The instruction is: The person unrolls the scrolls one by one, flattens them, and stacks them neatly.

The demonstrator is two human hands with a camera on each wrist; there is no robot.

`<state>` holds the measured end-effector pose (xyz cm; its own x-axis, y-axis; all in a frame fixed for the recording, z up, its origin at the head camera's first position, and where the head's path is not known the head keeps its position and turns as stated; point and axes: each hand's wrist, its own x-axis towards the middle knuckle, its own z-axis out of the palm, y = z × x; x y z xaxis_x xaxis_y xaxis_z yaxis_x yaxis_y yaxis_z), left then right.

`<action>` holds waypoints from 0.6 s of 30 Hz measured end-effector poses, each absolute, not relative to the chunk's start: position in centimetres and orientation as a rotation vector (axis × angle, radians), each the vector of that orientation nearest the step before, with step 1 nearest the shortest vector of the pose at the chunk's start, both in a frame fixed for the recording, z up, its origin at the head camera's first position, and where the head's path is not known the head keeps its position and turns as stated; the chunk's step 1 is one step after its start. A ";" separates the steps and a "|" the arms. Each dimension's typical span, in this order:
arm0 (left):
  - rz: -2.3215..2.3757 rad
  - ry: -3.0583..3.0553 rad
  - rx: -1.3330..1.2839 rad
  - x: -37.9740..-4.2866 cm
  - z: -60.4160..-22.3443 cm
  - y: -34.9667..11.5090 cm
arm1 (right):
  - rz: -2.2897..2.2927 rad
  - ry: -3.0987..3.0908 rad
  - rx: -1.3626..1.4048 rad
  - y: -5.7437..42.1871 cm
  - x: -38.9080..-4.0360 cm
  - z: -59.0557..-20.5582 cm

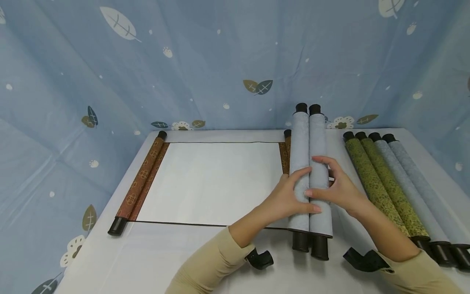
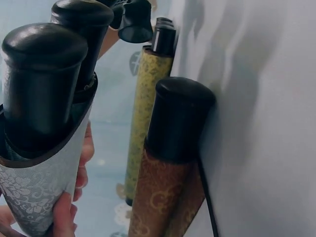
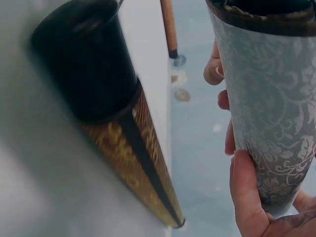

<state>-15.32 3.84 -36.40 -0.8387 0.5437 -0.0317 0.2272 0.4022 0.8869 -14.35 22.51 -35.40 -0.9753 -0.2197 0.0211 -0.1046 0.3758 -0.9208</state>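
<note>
A pale grey-blue patterned scroll (image 1: 299, 155), wound into two rolls side by side with black end knobs, is held up over the right part of a spread scroll. My left hand (image 1: 284, 198) grips its left roll, thumb at the near part and fingers higher up. The right roll is held by my right hand (image 1: 338, 185), whose thumb reaches across its front. In the left wrist view the two black knobs (image 2: 44, 74) stand close together. The spread scroll shows a blank white sheet (image 1: 213, 179) between a brown left roll (image 1: 141, 179) and a brown right roll (image 1: 288, 141), partly hidden.
To the right lie two rolled scrolls side by side, one green-yellow (image 1: 385, 188) and one grey-blue (image 1: 415, 188), all with black knobs. A white table (image 1: 147, 257) carries everything. Behind it hangs a blue leaf-print cloth (image 1: 205, 61). Black straps (image 1: 363, 259) are at both wrists.
</note>
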 end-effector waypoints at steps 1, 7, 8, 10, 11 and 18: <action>1.419 2.348 0.664 -15.3 -36.4 3.6 | -1.679 2.513 -0.302 22.2 -14.4 -35.3; 1.449 2.338 0.617 -15.2 -36.7 2.2 | -1.688 2.490 -0.319 20.9 -14.7 -35.1; 1.457 2.331 0.609 -15.2 -36.7 2.0 | -1.689 2.485 -0.320 20.7 -14.8 -35.1; 1.472 2.320 0.603 -15.1 -36.8 1.6 | -1.692 2.472 -0.321 20.4 -14.9 -35.2; 1.475 2.317 0.601 -15.1 -36.8 1.4 | -1.693 2.466 -0.322 20.2 -14.9 -35.2; 1.496 2.303 0.605 -15.1 -36.7 0.2 | -1.718 2.416 -0.337 19.5 -15.1 -35.1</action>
